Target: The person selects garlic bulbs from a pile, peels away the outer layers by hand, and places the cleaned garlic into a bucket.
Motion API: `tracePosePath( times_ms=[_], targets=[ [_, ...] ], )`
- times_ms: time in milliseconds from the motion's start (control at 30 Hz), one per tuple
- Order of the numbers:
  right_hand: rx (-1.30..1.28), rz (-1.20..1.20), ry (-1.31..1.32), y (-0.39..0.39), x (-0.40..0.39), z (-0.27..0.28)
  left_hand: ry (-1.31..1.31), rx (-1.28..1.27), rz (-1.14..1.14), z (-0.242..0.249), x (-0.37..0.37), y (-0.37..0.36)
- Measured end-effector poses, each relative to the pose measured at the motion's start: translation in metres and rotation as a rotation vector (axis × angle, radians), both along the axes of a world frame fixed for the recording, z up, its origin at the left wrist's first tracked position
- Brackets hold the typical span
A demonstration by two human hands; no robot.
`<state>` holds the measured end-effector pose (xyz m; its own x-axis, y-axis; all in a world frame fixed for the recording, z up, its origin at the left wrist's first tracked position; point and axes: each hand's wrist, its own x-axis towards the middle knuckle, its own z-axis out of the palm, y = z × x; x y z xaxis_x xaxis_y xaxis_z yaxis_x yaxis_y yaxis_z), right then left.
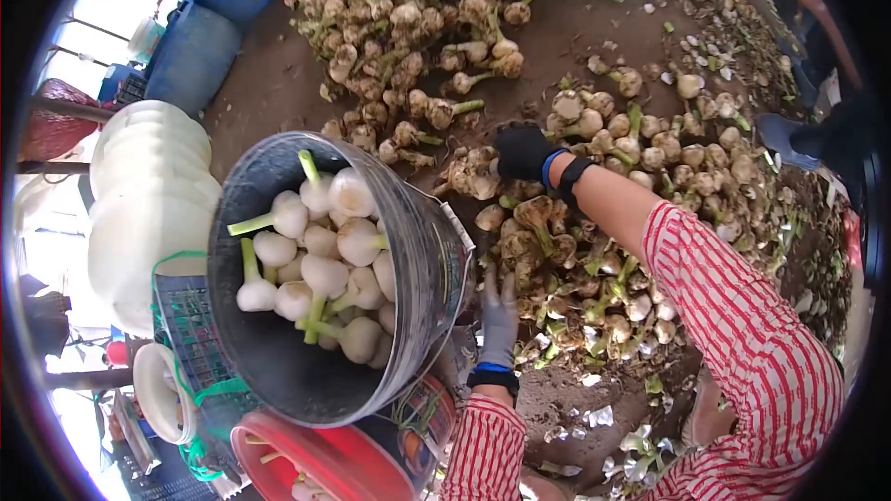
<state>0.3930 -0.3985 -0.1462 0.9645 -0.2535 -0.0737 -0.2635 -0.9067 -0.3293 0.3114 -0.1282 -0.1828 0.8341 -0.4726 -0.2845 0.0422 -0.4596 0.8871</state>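
Nearest the camera, a red basin (320, 464) sits at the bottom edge of the view, and just above it a grey metal bucket (422, 260) stands tilted, holding peeled white garlic bulbs (320, 264) with green stems. The left hand (499, 315), in a grey glove, rests against the bucket's right-hand wall with fingers stretched out and apart, gripping nothing that shows. Loose white skins (594, 416) lie on the bare ground beside that wrist (both sleeves are red-and-white striped). Farther out, the right hand (522, 150), in a black glove, reaches into the heap of unpeeled garlic (594, 250) and closes over a dirty bulb (473, 174) at the heap's left edge; whether the fingers have fully clamped it I cannot tell. Beyond, a second larger pile (418, 9) spreads toward the top edge, with white plastic containers (148, 195) at the far left
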Motion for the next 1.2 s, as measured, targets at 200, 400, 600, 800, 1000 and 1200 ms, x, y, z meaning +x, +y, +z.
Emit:
tracePosePath(
  times_ms=[200, 400, 600, 800, 1000, 1200],
  targets=[
    [0.134, 0.271, 0.148, -0.028, 0.023, -0.044, -0.324, 0.062, -0.211, -0.036, 0.007, -0.001],
    [0.269, 0.156, 0.112, -0.012, -0.020, -0.020, 0.152, -0.105, -0.131, -0.017, 0.006, -0.012],
    [0.143, 0.447, 0.082, 0.024, -0.093, -0.021, -0.026, 0.233, -0.433, -0.062, -0.071, 0.031],
    [0.220, 0.409, 0.094, 0.068, -0.199, -0.006, 0.352, 0.078, -0.600, -0.033, -0.150, 0.066],
    [1.132, 1.004, 0.578, 0.089, -0.207, -0.026, 0.539, 0.292, -0.870, 0.043, -0.111, 0.056],
    [0.030, 0.215, -0.310, 0.080, -0.020, 0.008, -0.314, 0.251, -0.050, 0.034, -0.024, 0.049]
  ],
)
